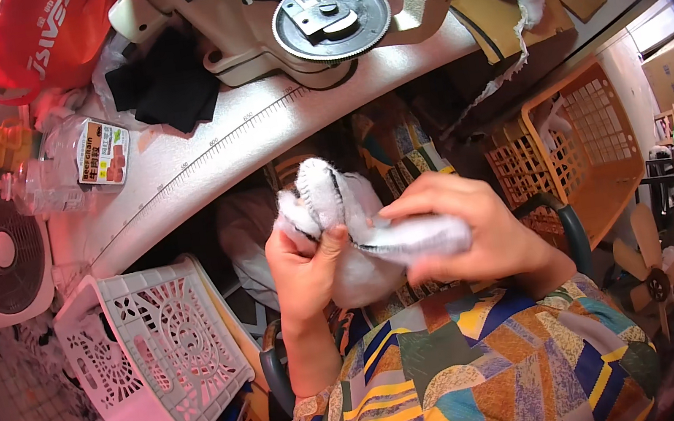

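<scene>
Above my lap I hold a soft white fabric piece [413,237], fuzzy, with several rounded, limb-like parts and dark stitching along its seams. My left hand [306,270] is closed round its left side, thumb pressed against the cloth. My right hand [471,227] wraps round the part that points right, with fingers above and thumb below; the fingers and that end are smeared by motion. More pale cloth [367,279] hangs under the hands; whether it belongs to the same piece I cannot tell.
A cream sewing machine [247,48] with a toothed disc stands on the white table [258,131]. Black cloth [167,84], a clear plastic jar [64,174] and a box fan [1,246] are at left. Crates flank me: white [176,342] at left, orange [592,143] at right.
</scene>
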Demonstrator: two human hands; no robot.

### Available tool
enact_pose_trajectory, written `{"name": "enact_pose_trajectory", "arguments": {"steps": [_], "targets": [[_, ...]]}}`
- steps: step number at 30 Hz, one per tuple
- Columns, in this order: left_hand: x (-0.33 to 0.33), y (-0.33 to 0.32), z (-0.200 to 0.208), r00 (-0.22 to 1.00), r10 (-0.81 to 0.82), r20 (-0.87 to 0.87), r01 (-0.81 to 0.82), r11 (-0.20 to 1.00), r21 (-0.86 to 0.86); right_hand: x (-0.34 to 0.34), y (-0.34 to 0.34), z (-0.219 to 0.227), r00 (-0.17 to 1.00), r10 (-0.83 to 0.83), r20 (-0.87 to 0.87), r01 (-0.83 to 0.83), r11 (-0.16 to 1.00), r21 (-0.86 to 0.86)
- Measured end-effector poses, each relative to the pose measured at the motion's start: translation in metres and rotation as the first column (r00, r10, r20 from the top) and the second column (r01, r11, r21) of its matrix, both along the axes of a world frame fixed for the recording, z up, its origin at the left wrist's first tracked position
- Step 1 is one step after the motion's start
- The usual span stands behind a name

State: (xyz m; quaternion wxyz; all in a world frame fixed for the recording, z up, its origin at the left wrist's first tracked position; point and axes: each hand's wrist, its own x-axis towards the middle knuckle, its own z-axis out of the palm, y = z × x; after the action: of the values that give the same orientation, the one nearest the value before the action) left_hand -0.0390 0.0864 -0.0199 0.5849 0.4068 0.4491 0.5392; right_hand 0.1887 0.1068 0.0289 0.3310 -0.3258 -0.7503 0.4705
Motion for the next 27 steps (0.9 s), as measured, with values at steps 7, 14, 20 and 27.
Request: {"name": "enact_pose_trajectory", "arguments": {"steps": [7,14,20,27], "targets": [[0.001,-0.005,0.009,0.99,-0.078,-0.119,0.097,0.981,0.169,-0.018,0.006,-0.006,0.894,-0.293,-0.34,0.101,0.87,-0.483],[-0.002,-0.007,0.011,0.992,-0.112,-0.066,0.122,0.977,0.175,-0.028,0.012,-0.003,0.888,-0.243,-0.391,0.047,0.893,-0.447],[-0.003,-0.002,0.012,0.978,-0.159,-0.138,0.185,0.961,0.205,-0.029,0.013,-0.004,0.88,-0.254,-0.401,0.033,0.875,-0.482],[0.008,-0.001,0.02,0.972,-0.175,-0.158,0.206,0.957,0.207,-0.036,0.014,-0.003,0.905,-0.229,-0.358,0.138,0.955,-0.263]]}}
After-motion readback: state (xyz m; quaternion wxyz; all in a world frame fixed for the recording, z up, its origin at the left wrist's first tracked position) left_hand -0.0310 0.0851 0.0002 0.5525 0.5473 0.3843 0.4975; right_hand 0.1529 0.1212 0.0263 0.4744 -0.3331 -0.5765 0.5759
